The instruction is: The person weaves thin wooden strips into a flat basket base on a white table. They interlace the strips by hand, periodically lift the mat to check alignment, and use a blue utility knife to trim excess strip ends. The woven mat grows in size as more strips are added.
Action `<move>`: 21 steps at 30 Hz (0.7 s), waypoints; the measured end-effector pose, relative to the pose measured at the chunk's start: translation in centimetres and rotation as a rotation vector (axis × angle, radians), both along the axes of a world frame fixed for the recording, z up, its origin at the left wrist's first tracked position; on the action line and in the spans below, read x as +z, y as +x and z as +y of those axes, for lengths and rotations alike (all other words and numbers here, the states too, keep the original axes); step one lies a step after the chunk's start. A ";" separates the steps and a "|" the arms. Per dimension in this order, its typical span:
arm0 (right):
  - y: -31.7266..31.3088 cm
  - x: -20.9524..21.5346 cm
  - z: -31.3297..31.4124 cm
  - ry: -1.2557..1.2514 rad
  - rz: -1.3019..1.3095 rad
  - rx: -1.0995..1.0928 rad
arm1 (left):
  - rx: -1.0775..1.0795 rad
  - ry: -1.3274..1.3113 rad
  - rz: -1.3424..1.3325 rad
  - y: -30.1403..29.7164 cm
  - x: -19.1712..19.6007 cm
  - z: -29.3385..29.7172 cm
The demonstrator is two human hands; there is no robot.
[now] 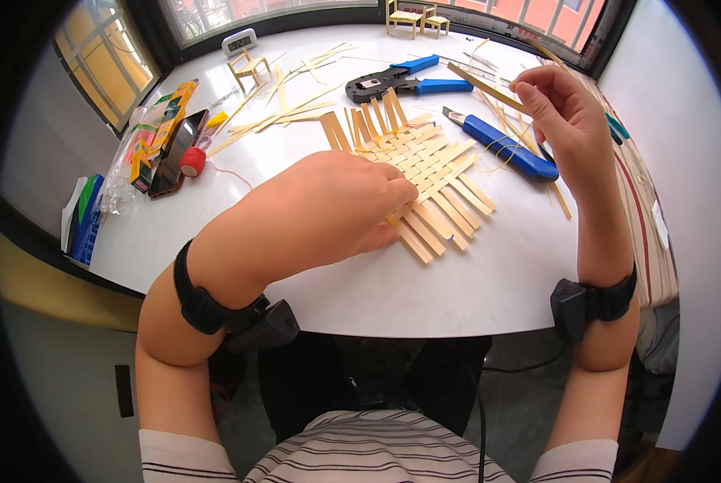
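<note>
A small mat woven from flat pale bamboo strips (434, 167) lies on the white table, its loose strip ends fanning out toward the far left and the near right. My left hand (328, 197) is closed on the mat's near-left part, fingers curled over it and thumb low at its near edge; the hand covers that part. Thin yellow thread loops across the mat's far side. Raised to the right of the mat, my right hand (566, 113) pinches a single bamboo strip (486, 85) between thumb and fingers, its free end pointing to the far left.
A blue utility knife (509, 146) with blade out and blue-handled crimping pliers (388, 83) lie beyond the mat. Loose bamboo strips (296, 113), a miniature chair (248, 69), a digital clock (239, 42), red thread (193, 161) and a phone (179, 153) lie farther left.
</note>
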State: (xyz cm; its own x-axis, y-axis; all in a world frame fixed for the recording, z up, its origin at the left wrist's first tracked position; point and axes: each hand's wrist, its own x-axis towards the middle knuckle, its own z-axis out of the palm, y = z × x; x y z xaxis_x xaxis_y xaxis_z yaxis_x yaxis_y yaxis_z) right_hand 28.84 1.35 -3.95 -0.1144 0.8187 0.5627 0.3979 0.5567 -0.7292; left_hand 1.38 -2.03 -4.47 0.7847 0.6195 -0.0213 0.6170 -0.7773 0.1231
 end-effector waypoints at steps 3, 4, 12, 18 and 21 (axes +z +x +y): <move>0.0 -0.2 0.1 0.016 0.002 0.002 | -0.015 -0.005 -0.047 -0.2 -0.2 0.2; 0.0 -0.2 0.2 0.014 0.006 0.004 | -0.017 -0.012 -0.065 -0.3 -0.3 0.3; 1.0 0.5 0.5 0.092 0.060 -0.093 | -0.012 -0.028 -0.092 -0.4 -0.3 0.4; 2.1 1.2 0.8 0.183 0.152 -0.142 | -0.022 0.045 -0.024 -0.4 -0.6 0.2; 2.0 1.2 0.6 0.163 0.158 -0.129 | -0.030 0.068 -0.014 -0.2 -0.6 0.6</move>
State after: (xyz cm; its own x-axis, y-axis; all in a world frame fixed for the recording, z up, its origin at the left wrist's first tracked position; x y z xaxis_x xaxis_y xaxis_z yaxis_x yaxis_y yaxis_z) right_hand 30.83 1.94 -2.77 0.0847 0.7178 0.6910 0.3612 0.6242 -0.6927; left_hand 1.16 -1.44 -5.04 0.8027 0.5956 0.0317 0.5921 -0.8021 0.0776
